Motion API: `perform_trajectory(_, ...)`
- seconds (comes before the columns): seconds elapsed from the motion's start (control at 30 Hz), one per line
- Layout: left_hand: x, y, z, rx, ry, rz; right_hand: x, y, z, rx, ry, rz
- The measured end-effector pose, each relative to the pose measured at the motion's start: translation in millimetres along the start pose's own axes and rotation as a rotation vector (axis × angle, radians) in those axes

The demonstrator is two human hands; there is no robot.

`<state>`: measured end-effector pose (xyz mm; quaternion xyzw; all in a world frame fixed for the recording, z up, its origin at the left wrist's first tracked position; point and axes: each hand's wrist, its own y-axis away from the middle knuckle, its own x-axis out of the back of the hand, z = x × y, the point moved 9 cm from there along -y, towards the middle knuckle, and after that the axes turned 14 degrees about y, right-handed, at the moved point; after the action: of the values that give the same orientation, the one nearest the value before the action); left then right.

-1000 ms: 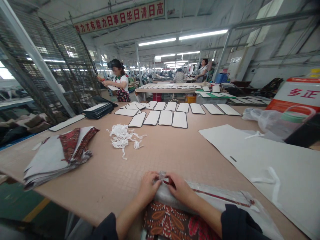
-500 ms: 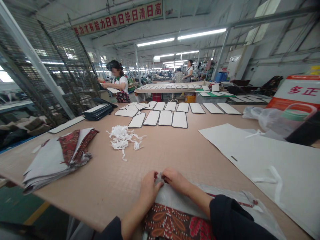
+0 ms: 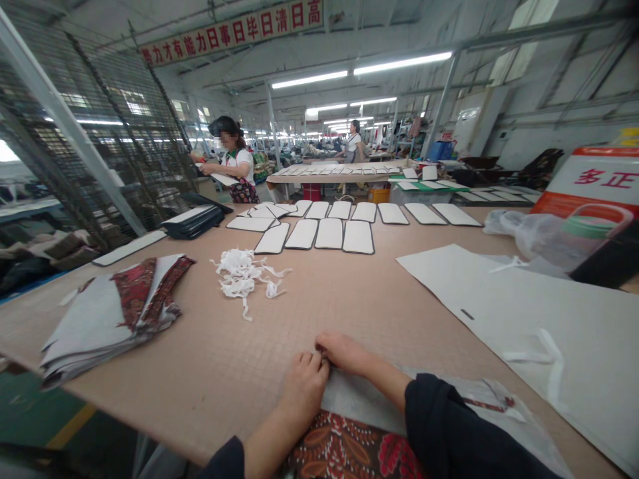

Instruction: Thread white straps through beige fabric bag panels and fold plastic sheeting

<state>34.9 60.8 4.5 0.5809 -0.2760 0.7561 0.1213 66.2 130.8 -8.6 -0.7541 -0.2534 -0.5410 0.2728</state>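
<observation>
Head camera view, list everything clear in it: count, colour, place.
Worktable: one, tan, foreground
Farther table: one, tan, background
Floral cloth: one, brown and red, near edge
Pale cloth: one, grey, beyond floral cloth
Cloth pile: one, grey and red, left
Strip heap: one, white, left of centre
Panels: over ten, white, dark edges, table's far side
Stack: one, dark, table's far left
Sheet: one, white, right
Bag: one, clear plastic, far right
Container: one, white and red, far right
Mesh: one stretch, grey, left
Banner: one, red lettering, upper left
Lamps: several, white, overhead
Co-workers: at least two, background
Left hand: one, dark sleeve, at pale cloth
Right hand: one, dark sleeve, beside it
</observation>
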Motion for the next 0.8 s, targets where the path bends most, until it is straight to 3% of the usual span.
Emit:
perform_trajectory(0.3, -5, -3, -11, 0.073, 0.012, -0.015, 6, 11, 26, -0.248, -0.068, 0.118)
perform_trajectory(0.47, -6, -2, -13, 0.071, 0.007, -0.022, 16, 38, 18, -0.244, -0.063, 0.146)
perform_trajectory(0.67, -4, -6, 1, -0.132, 0.035, -0.04, 11, 79, 8, -0.167, 0.205, 0.069)
perform_trajectory(0.8, 0, -9, -7, -0.115, 0.119, -0.07, 17, 108, 29, -0.273, 0.306, 0.002)
